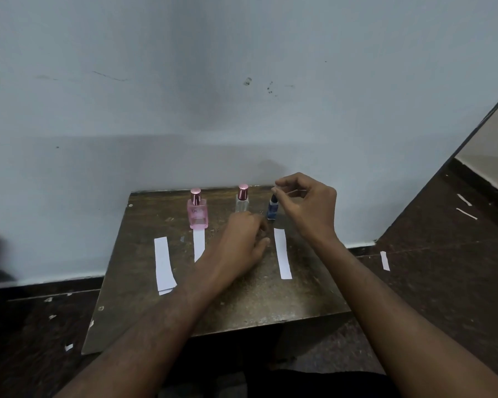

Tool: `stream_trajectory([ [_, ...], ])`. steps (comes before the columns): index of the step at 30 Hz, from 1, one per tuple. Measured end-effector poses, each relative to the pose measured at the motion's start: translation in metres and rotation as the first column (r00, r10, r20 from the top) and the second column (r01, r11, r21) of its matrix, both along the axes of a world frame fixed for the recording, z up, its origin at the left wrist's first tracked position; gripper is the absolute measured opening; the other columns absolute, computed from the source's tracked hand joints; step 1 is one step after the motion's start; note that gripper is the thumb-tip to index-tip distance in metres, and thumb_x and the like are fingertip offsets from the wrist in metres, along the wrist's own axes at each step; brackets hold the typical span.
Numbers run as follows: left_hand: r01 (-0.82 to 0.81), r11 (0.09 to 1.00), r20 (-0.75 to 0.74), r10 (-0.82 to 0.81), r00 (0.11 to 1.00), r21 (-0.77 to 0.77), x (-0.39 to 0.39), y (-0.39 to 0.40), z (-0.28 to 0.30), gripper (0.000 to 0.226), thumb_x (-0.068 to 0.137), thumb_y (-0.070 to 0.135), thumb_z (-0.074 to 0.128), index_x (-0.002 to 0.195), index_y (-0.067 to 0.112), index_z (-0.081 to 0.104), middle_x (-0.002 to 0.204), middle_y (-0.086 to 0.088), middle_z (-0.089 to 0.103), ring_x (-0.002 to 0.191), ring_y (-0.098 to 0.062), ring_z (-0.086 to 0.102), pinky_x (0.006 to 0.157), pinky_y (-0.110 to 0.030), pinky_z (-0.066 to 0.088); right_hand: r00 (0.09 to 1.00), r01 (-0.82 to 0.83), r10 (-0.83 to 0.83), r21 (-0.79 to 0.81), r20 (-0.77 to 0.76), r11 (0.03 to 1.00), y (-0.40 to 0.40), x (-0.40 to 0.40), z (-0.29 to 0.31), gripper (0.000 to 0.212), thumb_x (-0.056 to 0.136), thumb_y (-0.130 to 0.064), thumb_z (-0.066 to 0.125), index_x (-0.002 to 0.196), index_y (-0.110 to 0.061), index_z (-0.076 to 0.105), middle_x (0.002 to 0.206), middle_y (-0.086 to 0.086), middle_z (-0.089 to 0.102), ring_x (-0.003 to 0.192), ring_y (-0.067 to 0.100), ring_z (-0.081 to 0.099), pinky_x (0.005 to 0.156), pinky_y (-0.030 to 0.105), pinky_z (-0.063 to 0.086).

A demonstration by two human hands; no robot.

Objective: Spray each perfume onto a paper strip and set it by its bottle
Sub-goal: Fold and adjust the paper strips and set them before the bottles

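Room: pale blue-grey wall behind a small dark surface (pixel 242 297), with dark floor either side and scraps of paper lying on it.
Bottles: three stand in a row near the wall edge of the surface: a pink bottle (pixel 197 214) with a rosy cap, a clear bottle (pixel 241 203) with a rosy cap, and a small blue bottle (pixel 271 209) at the right end.
Strips: one paper strip (pixel 198 244) lies just in front of the pink bottle, touching or nearly touching its base; a second strip (pixel 282 254) lies in front of the blue bottle; a spare stack of strips (pixel 164 264) lies apart at the left.
Step in hand: judged from the layout, the blue bottle is being dealt with, either capped or uncapped at its top. No strip can be seen by the clear bottle, though the left hand may hide one.
Right grip: the right hand (pixel 305 202) hovers over the blue bottle, thumb and forefinger pinched together at its top, other fingers curled. Whether they hold a cap or the nozzle is too small to tell.
Left grip: the left hand (pixel 242 242) rests low in front of the clear bottle, fingers loosely curled. Whether it holds anything cannot be told.
Next move: likely needs the small bottle kept steady, since it is narrow and could tip under a sideways pull.
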State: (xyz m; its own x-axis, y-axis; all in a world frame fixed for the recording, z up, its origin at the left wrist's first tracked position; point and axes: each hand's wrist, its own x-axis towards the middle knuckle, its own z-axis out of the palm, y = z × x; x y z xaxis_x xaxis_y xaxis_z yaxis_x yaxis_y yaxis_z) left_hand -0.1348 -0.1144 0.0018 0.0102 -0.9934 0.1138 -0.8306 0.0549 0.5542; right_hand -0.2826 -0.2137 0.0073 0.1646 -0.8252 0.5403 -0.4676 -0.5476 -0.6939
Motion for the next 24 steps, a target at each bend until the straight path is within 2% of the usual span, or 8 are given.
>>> stream_trajectory([
  [4,-0.003,1.0,-0.005,0.003,1.0,-0.005,0.003,0.001,-0.002,0.024,0.097,0.021,0.073,0.121,0.018,0.072,0.108,0.001,0.073,0.092,-0.013,0.069,0.086,-0.033,0.061,0.997,-0.018,0.017,-0.012,-0.071,1.0,-0.003,-0.004,-0.008,0.01,0.085,-0.021,0.086,0.094,-0.021,0.081,0.084,-0.016,0.077,0.081,0.002,0.073,0.08,0.034,0.063],
  [9,-0.003,1.0,0.014,0.003,1.0,-0.017,0.005,0.0,-0.003,0.019,0.096,0.02,0.074,0.115,0.02,0.072,0.103,0.003,0.073,0.089,-0.011,0.069,0.082,-0.032,0.061,0.993,-0.077,0.077,0.007,-0.088,0.997,-0.005,-0.004,-0.007,0.007,0.087,-0.02,0.082,0.084,-0.018,0.076,0.084,-0.02,0.075,0.084,0.001,0.074,0.083,0.038,0.064],
  [17,0.019,1.0,0.041,-0.018,0.999,-0.009,0.002,0.01,-0.003,0.02,0.095,0.022,0.075,0.115,0.023,0.071,0.105,0.006,0.073,0.088,-0.007,0.068,0.078,-0.024,0.058,0.991,-0.096,0.103,0.089,-0.08,0.991,-0.003,-0.003,-0.006,0.016,0.093,-0.026,0.08,0.082,-0.026,0.068,0.086,-0.016,0.075,0.083,0.0,0.074,0.07,0.032,0.067],
  [21,0.019,1.0,0.065,-0.017,0.998,-0.024,0.004,0.018,-0.001,0.02,0.097,0.024,0.074,0.116,0.023,0.071,0.107,0.006,0.072,0.083,-0.004,0.061,0.066,-0.011,0.041,0.98,-0.095,0.106,0.072,-0.171,0.993,0.001,-0.004,-0.002,0.022,0.091,-0.027,0.081,0.085,-0.028,0.06,0.084,-0.019,0.071,0.083,0.0,0.073,0.069,0.035,0.067],
  [24,0.017,0.998,0.096,-0.011,0.995,-0.057,0.006,0.022,0.0,0.021,0.096,0.032,0.074,0.117,0.028,0.07,0.104,0.008,0.072,0.086,-0.008,0.062,0.065,-0.016,0.04,0.984,-0.097,0.102,0.043,-0.144,0.994,0.002,-0.005,0.008,0.024,0.088,-0.019,0.086,0.092,-0.029,0.064,0.084,-0.012,0.075,0.079,0.001,0.074,0.072,0.03,0.066],
])
